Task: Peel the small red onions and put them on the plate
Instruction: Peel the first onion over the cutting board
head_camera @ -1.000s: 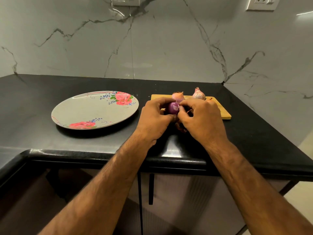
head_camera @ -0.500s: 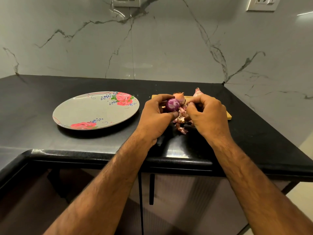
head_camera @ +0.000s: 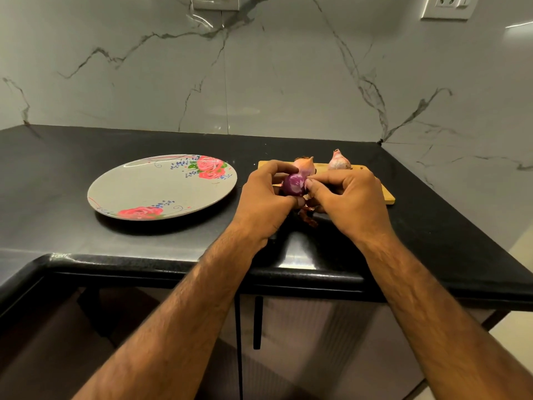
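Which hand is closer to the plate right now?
Left. The left hand holds the onion just right of the plate, apart from its rim. The right hand is farther right, beyond the onion, over the board.

The cutting board [head_camera: 386,195] is pale wood with a matt, unvarnished look. On the board, 2 unpeeled onions [head_camera: 306,166] [head_camera: 338,163] wear dry, papery, dull pink skin. At the board's near edge the purple onion [head_camera: 292,184] is smooth with a faint sheen and pale patches. The peel scraps [head_camera: 310,221] just in front of the board are thin, crinkled and papery. Under the board the countertop [head_camera: 144,246] is glossy black polished stone, finely speckled along its rounded edge. Left of the board the plate [head_camera: 138,186] is smooth and glazed, with printed flowers. Behind the board the wall [head_camera: 288,82] is glossy veined marble. High above the board, a socket plate [head_camera: 445,7] is smooth white plastic.
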